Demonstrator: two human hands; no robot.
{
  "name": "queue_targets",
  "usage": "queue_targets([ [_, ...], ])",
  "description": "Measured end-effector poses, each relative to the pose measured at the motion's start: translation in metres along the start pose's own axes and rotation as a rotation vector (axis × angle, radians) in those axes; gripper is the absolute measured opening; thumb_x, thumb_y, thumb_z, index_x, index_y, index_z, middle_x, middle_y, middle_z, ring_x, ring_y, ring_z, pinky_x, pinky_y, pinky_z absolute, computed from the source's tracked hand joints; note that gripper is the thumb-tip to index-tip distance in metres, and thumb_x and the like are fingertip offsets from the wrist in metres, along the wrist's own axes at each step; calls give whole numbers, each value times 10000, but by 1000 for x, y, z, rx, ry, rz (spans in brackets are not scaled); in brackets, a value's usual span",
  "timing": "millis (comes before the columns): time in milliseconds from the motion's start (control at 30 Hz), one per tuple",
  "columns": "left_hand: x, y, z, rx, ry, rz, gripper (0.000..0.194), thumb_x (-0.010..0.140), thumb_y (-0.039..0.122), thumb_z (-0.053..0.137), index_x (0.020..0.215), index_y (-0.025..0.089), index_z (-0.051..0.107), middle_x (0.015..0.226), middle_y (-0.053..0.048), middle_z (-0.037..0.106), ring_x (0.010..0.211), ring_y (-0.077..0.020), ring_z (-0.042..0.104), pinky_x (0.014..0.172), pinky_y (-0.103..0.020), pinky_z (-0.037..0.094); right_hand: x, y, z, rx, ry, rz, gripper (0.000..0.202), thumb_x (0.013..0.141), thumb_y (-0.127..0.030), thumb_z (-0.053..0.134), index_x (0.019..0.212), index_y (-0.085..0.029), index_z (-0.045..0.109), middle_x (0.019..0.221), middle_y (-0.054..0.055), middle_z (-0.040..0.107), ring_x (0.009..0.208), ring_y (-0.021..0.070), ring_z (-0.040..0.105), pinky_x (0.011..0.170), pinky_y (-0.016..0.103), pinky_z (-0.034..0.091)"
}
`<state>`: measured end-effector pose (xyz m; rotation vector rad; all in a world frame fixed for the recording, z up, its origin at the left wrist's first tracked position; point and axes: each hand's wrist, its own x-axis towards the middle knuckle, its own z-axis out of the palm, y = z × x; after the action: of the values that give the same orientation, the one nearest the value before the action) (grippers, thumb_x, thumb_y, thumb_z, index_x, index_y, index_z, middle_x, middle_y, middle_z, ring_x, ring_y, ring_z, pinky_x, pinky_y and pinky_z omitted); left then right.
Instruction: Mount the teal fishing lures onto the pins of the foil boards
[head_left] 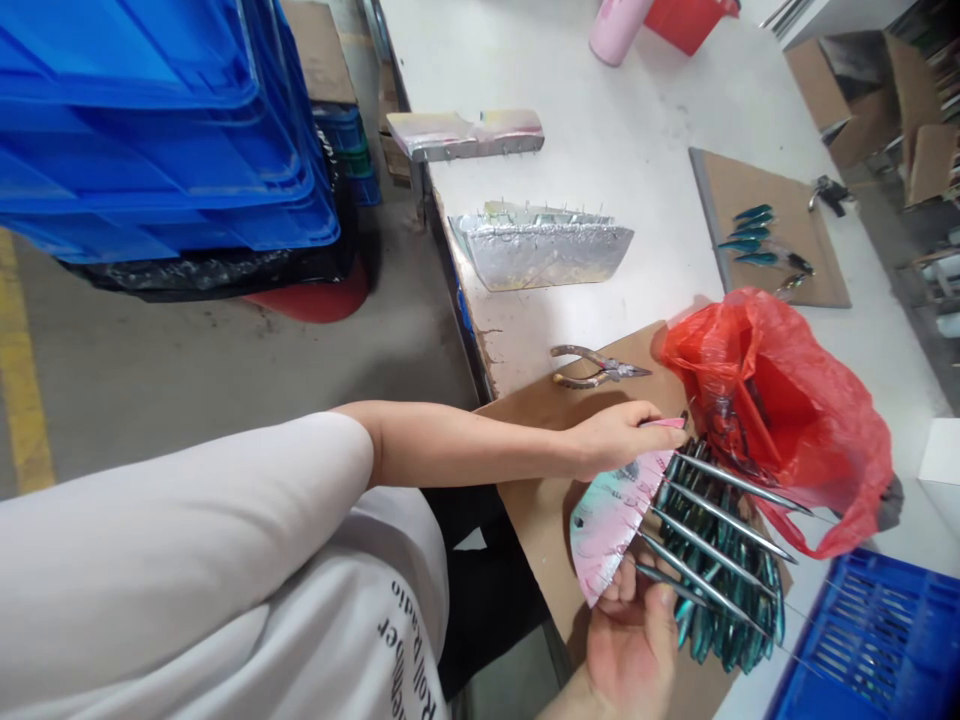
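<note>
My left hand (619,438) grips the upper end of a curved pink-and-teal foil-covered piece (622,515). Several slim silvery lures (716,520) stick out from its edge in a row, spread like a fan. At the lower end, my right hand (630,645) is palm up with curled fingers, its thumb against the lowest lure (675,583); the exact fingertip contact is partly hidden. Beneath the fanned lures lies a dense pile of glossy green lures (739,640) on brown cardboard (536,515). Pliers (600,368) rest just beyond my left hand.
A red plastic bag (817,410) and a blue crate (874,640) flank the pile. Two foil-covered holders (555,258) (469,137) sit along the table edge. Farther off is a board (795,220) with small lures. Blue bins (165,130) are stacked beside the table.
</note>
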<state>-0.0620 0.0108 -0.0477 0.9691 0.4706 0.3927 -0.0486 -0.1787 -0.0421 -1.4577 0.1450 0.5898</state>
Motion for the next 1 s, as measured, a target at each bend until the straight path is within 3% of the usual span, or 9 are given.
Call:
queue_targets([
  [167, 0, 0, 1, -57, 4, -7, 362, 758, 476, 552, 924, 154, 547, 854, -14, 563, 712, -87, 492, 665, -212, 416, 6, -5, -4, 32, 24, 141, 175, 700, -270, 611, 874, -265, 632, 874, -52, 603, 724, 50, 555, 574, 152, 462],
  [300, 2, -2, 1, -71, 8, -5, 360, 761, 474, 552, 930, 157, 559, 919, -28, 576, 773, -102, 509, 713, -230, 424, 8, -7, -4, 33, 36, 168, 179, 707, -276, 595, 881, -268, 634, 873, -47, 612, 774, 58, 577, 602, 154, 478],
  [500, 3, -4, 1, -78, 2, -10, 371, 752, 483, 557, 921, 152, 557, 956, -43, 584, 779, -105, 514, 716, -234, 423, 5, -11, 3, 12, 84, 179, 140, 679, -264, 605, 815, -267, 637, 807, -40, 597, 662, 56, 564, 427, 132, 389],
  [733, 3, -5, 1, -87, 0, 0, 366, 754, 492, 551, 904, 158, 554, 918, -31, 583, 743, -99, 509, 676, -224, 421, 4, -12, 5, -13, 31, 171, 193, 629, -289, 648, 821, -302, 631, 819, -53, 598, 708, 69, 571, 594, 197, 484],
  [1000, 2, -4, 0, -78, 1, -5, 369, 754, 493, 551, 907, 158, 550, 942, -32, 579, 716, -88, 492, 661, -217, 420, 4, -9, 3, 49, 57, 173, 171, 686, -253, 595, 851, -274, 635, 786, -49, 592, 637, 52, 542, 559, 164, 475],
])
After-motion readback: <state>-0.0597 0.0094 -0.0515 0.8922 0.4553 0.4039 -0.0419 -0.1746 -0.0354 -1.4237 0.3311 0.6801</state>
